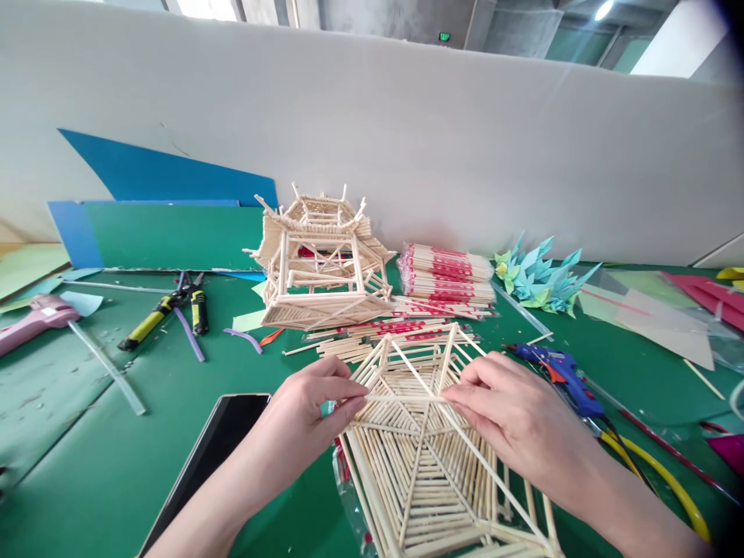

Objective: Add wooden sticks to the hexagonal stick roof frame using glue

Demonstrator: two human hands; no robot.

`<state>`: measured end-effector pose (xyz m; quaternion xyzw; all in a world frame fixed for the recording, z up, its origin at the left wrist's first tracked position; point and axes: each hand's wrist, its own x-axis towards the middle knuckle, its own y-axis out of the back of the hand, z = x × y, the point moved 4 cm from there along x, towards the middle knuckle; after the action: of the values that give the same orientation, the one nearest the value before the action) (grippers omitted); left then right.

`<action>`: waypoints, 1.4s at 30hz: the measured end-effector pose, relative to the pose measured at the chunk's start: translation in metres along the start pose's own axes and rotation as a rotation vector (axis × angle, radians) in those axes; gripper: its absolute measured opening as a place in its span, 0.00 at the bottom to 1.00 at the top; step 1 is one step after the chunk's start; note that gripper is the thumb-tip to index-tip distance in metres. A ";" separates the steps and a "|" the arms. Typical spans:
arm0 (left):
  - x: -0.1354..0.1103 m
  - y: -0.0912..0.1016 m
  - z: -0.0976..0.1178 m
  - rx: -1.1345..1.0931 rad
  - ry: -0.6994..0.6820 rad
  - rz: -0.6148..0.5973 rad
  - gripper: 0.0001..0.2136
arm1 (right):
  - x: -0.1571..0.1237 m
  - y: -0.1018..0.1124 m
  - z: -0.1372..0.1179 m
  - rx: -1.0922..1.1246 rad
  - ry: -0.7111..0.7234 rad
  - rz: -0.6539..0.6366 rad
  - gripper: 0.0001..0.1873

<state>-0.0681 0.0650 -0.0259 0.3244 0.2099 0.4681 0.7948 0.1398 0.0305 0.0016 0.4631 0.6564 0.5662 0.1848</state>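
A hexagonal roof frame of thin wooden sticks (pixel 427 465) lies on the green table in front of me. My left hand (pixel 305 415) and my right hand (pixel 511 415) each pinch one end of a single loose stick (pixel 407 398) laid across the frame near its centre. Both hands are closed on that stick, left at its left end, right at its right end. Behind the frame stands a finished stick pavilion model (pixel 319 263).
Wrapped chopstick bundles (pixel 447 279) and loose sticks lie behind the frame. A blue glue gun (pixel 561 372) with a yellow cable sits at right, a dark phone (pixel 215 449) at left. Yellow-handled cutters (pixel 168 306), a pink glue gun (pixel 35 319) and paper origami (pixel 540 275) lie farther off.
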 end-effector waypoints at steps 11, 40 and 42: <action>0.001 0.000 0.004 -0.018 0.003 0.006 0.10 | -0.001 0.001 -0.001 0.006 -0.001 -0.005 0.12; -0.041 0.030 0.061 0.269 -0.191 0.842 0.13 | -0.004 -0.003 0.001 -0.040 0.010 0.005 0.11; -0.031 0.016 0.070 0.282 -0.255 0.657 0.13 | -0.004 -0.003 0.001 -0.050 0.013 0.017 0.11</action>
<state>-0.0474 0.0212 0.0353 0.5362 0.0562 0.6203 0.5697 0.1414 0.0284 -0.0025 0.4603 0.6394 0.5867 0.1873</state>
